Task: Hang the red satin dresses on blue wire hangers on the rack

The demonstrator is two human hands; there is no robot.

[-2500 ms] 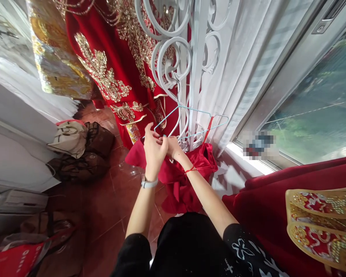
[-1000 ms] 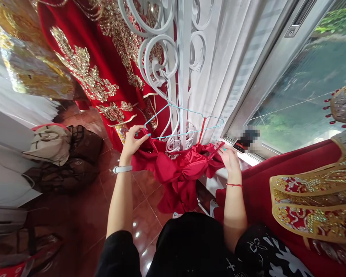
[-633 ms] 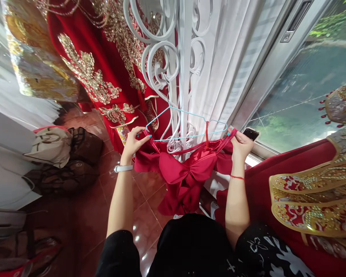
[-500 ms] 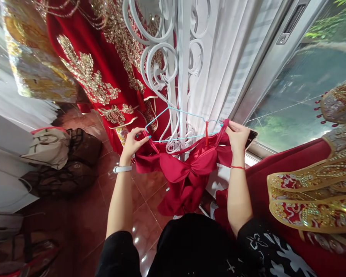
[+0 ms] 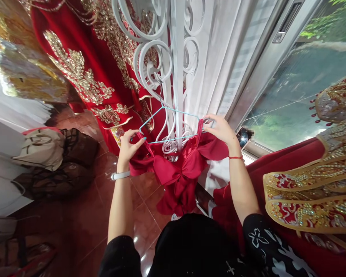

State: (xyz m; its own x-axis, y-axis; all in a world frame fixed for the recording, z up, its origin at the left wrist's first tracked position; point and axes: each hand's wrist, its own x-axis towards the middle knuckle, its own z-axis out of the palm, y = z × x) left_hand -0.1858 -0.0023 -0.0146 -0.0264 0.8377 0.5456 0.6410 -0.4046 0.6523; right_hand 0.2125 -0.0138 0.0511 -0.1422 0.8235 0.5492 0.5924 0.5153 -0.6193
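A red satin dress [image 5: 184,169] with a big bow hangs from a thin light-blue wire hanger [image 5: 173,111], which is hooked on a white scrollwork metal rack [image 5: 161,69]. My left hand [image 5: 129,144] pinches the dress's left strap at the hanger's left end. My right hand [image 5: 220,129] grips the dress's right strap and upper edge at the hanger's right end. The hanger's right tip is hidden behind my fingers.
Red gowns with gold embroidery [image 5: 83,73] hang behind the rack, and another one [image 5: 305,192] lies at the right. White curtain [image 5: 219,69] and a sliding window [image 5: 300,77] are ahead. Bags [image 5: 54,154] sit on the red tile floor [image 5: 89,223] at the left. A phone [image 5: 243,135] lies on the sill.
My hands moved apart from the middle to the two ends of the hanger. The right hand lifted the dress's right side up to the hanger, and the dress now hangs spread out.
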